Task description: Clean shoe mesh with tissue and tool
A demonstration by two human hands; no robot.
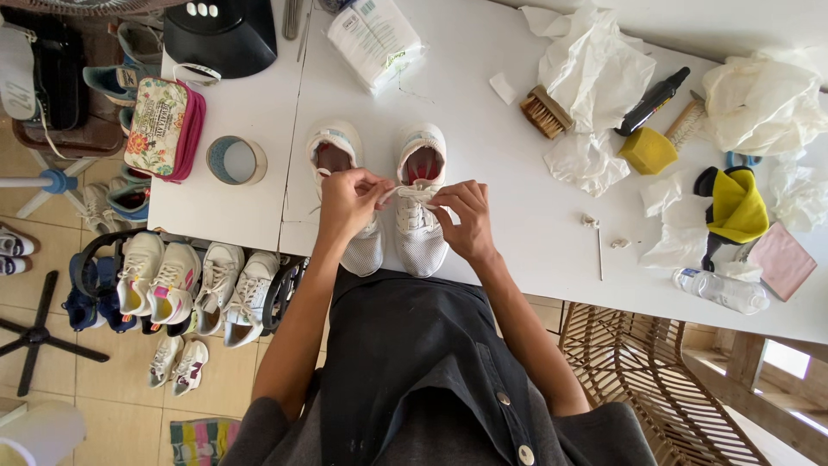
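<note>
Two hands work one lace point(405, 192) over the right sneaker point(420, 203) of a white pair at the table point(509, 164) edge: left hand point(349, 200) and right hand point(466, 217) each pinch it. Uneven pulling could likely drag the shoe off.

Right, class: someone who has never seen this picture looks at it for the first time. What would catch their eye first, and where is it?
First, the pair of white sneakers at the near edge of the white table, with the left hand and right hand pinching the lace of the right-side shoe. Next, the bright yellow cloth among crumpled white paper at the right. Then the row of sneakers on a rack below the table, at the left.
</note>
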